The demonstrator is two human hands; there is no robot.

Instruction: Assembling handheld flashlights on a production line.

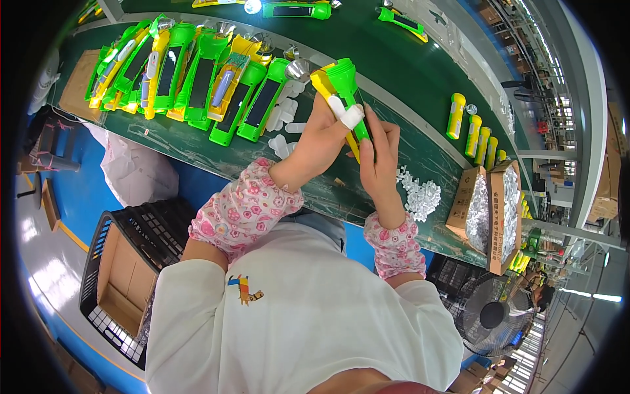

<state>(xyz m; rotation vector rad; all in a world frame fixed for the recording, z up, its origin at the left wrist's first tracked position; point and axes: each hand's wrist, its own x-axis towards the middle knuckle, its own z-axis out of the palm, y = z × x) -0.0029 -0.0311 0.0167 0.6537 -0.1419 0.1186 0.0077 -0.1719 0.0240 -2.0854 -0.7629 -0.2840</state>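
Both my hands hold one flashlight body [342,77], a green shell and a yellow shell side by side, tilted above the green bench. My left hand [316,141] is closed around its yellow side, next to a white strip on the shell. A white wrap shows around a digit at the body's middle. Fingers of my right hand [380,148] press along the green side lower down. Left of my hands lies a row of opened green and yellow flashlights [188,72] with dark panels. White plastic pieces [283,115] lie between the row and my left hand.
A pile of small white parts [422,197] sits right of my right hand. Beyond it stand open cartons [502,220] of small parts and several yellow-green flashlights [482,141]. A black crate [125,276] stands at lower left, a fan [495,314] at lower right.
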